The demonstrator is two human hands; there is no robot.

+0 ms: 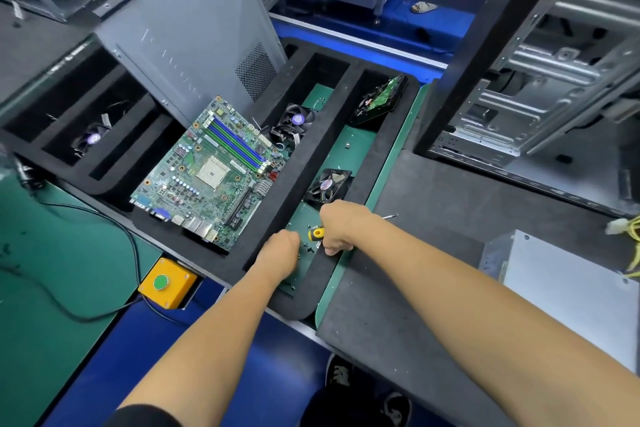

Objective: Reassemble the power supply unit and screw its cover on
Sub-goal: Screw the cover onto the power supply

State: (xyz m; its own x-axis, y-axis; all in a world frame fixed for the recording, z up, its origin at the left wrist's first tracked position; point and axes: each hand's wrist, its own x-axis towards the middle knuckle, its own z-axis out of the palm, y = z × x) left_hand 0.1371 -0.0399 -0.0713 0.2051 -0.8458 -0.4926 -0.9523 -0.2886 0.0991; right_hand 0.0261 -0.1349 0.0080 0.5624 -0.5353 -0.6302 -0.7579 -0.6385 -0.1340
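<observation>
Hands both down in narrow green-floored slot of black foam sorting tray (349,121), close together, not touching. Right hand (341,227) clenched round yellow-and-black-handled screwdriver (316,233), thin metal shaft (389,216) poking out rightward past wrist. Left hand (278,248) knuckles-up, fingers curled under and hidden; pinching or empty cannot tell. Small dark loose screws (309,248) scattered on slot floor between hands. Both forearms stretched forward-left, elbows low, right arm crossing dark grey foam mat (433,211) on table.

Grey sheet-metal power supply box (568,291) at far right on mat, well apart from hands, yellow wire bundle (632,243) trailing off its far side. Likely heavy, rigid, sharp-edged; best gripped by flat sides, not by wires. Screws tiny, light, slippery; fingertip pinch needed, easy to drop.

Green motherboard (211,177) in neighbouring slot, small black fan (329,184) just beyond right hand.
</observation>
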